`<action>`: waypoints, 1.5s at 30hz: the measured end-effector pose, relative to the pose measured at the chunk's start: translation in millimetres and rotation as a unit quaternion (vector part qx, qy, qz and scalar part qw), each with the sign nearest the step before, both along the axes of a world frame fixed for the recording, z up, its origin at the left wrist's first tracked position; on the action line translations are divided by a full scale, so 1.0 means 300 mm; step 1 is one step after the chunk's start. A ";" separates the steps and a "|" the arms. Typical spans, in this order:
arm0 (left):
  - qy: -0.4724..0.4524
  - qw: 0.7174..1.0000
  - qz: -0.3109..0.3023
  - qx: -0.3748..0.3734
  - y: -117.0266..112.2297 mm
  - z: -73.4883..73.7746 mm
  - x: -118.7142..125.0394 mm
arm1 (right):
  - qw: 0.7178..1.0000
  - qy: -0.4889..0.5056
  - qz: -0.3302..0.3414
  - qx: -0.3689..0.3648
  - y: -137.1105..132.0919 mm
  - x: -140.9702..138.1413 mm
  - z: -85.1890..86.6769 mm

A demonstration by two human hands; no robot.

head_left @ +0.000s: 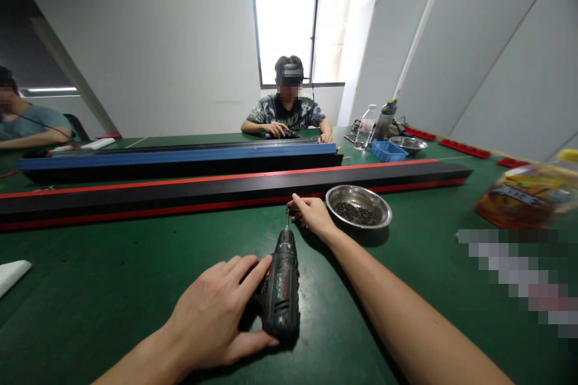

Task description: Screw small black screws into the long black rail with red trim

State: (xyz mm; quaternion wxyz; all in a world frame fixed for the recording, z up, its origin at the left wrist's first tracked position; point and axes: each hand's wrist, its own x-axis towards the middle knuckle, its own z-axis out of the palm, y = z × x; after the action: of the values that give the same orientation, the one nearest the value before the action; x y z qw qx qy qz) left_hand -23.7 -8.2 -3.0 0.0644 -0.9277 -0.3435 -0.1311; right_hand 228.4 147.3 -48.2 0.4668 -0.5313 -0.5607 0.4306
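My left hand (221,301) grips a black cordless drill (280,289) that lies on its side, its bit pointing away from me. The thumb presses on the drill's rear, and the handle is mostly hidden beneath the palm. At the tip of the bit, the fingers of my right hand (312,215) are pinched together; anything between them is too small to make out. Just right of that hand sits a round steel bowl (383,210) holding many small dark screws (354,213). Beyond both hands runs a long black bar with red edges (226,189).
Behind the bar lies a long blue and black bar (180,156). A co-worker (289,108) sits across the green table (135,289); another person (31,117) is far left. At right stand a blue basket (389,151), a water bottle (365,129) and an orange-brown bag (519,198).
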 end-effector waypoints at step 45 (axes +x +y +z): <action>-0.004 0.993 0.116 -0.027 0.040 -0.014 0.026 | 0.976 -0.195 0.085 -0.047 -0.042 0.053 0.283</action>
State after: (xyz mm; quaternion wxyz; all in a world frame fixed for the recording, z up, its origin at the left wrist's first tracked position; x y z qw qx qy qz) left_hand -15.8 3.7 -7.3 0.0529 -0.8823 -0.4528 -0.1171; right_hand 244.4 134.7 36.6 0.2846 -0.5769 -0.6634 0.3823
